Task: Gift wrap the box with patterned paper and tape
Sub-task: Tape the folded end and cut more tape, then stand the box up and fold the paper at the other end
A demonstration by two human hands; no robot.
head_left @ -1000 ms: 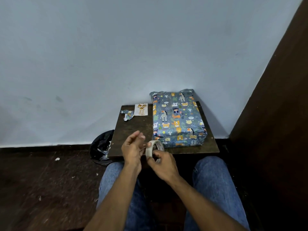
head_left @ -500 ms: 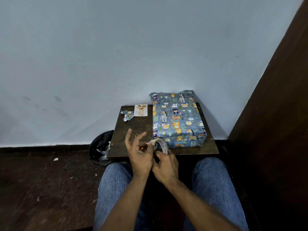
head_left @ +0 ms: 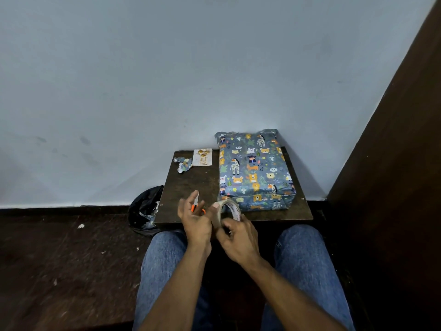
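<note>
The box (head_left: 255, 170), wrapped in blue animal-print paper, lies on the right half of a small dark table (head_left: 191, 182). In front of its near end my right hand (head_left: 237, 237) grips a roll of clear tape (head_left: 230, 207) from below. My left hand (head_left: 196, 220) is beside the roll with its fingers spread straight and its thumb tip pressing on the roll's rim. Orange-handled scissors (head_left: 196, 204) show partly behind my left fingers; I cannot tell whether they lie on the table.
At the table's back left lie a white gift tag with gold print (head_left: 202, 157) and a paper scrap (head_left: 183, 163). A black bag of scraps (head_left: 144, 209) sits on the floor at the left. The wall is behind, a dark panel at the right, my knees below.
My left hand has closed in on the roll and its thumb now presses the rim. Both hands and the roll have shifted slightly toward the box. The scissors have come into sight.
</note>
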